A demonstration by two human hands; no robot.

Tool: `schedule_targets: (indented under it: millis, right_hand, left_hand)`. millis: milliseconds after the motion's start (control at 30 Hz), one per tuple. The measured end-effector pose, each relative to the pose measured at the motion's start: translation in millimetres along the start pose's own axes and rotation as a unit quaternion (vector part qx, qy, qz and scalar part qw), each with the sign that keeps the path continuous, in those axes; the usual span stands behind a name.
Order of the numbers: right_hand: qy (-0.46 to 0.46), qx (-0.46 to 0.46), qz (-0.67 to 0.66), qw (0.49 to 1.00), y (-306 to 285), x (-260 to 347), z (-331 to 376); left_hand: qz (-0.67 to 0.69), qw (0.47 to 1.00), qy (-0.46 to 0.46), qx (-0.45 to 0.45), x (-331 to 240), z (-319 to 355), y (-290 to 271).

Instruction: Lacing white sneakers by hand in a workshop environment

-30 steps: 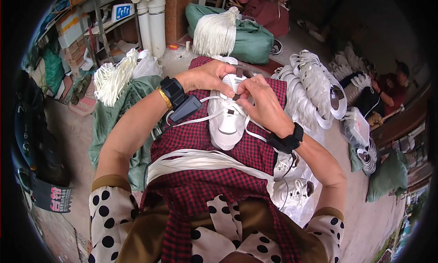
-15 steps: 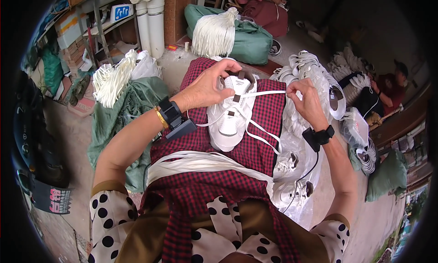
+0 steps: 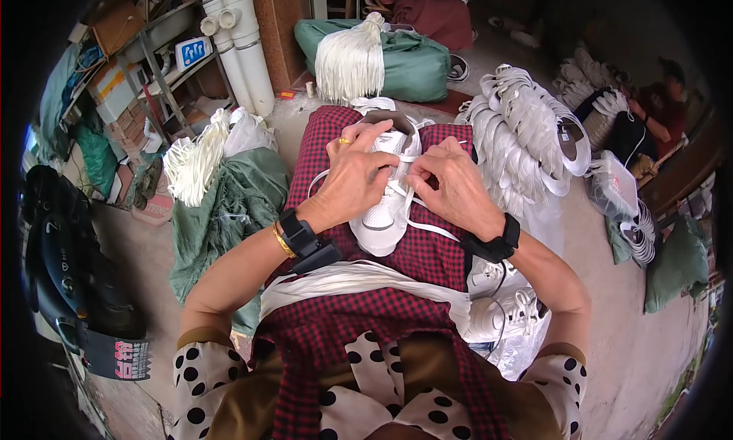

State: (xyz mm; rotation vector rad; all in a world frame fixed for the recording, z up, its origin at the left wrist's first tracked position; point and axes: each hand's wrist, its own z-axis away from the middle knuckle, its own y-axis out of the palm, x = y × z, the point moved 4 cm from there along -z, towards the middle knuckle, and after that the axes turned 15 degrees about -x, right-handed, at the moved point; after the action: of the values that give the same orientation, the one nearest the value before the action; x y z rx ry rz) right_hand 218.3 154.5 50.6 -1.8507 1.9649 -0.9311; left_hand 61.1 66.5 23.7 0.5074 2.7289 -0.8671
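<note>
Checked cloth (image 3: 324,146) spreads under the shoe (image 3: 378,220), lace bundle (image 3: 366,278) on its near side; left hand (image 3: 355,173) grips the shoe's upper, right hand (image 3: 450,176) pinches a lace (image 3: 406,158) at its tongue, green sack (image 3: 424,66) beyond it!

Place: a small, makeshift shoe workshop — part garage, by its look.
Work: a white shoe (image 3: 379,237), partly laced.
Stock: bunched laces (image 3: 350,62) on a green sack (image 3: 418,72); finished-looking pairs (image 3: 500,315) on clear plastic (image 3: 513,357).
Corner: fat pipes (image 3: 252,62), a cluttered shelf (image 3: 175,81).
Left: a dark scooter (image 3: 61,249), parked inside.
Company: a seated person (image 3: 661,110) to the right — among more bundles (image 3: 611,104).
</note>
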Motion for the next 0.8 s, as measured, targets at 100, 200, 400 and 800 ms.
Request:
schedule_targets:
  millis: [100,200,400,800]
  right_hand:
    - [0.016,-0.007,-0.022,1.000,-1.4,8.3,2.7]
    - [0.023,0.005,0.004,1.000,4.8,5.5,9.1]
    - [0.014,-0.019,0.008,1.000,6.6,0.3,6.9]
    - [0.190,0.193,-0.035,0.962,17.7,-19.3,-13.6]
  left_hand:
    - [0.014,1.000,-0.011,0.010,3.0,0.7,2.4]
    - [0.015,1.000,-0.017,0.018,3.2,-0.8,3.6]
    - [0.025,0.999,-0.029,0.028,5.9,-0.7,5.4]
    - [0.018,0.997,-0.028,0.064,3.6,-6.2,9.0]
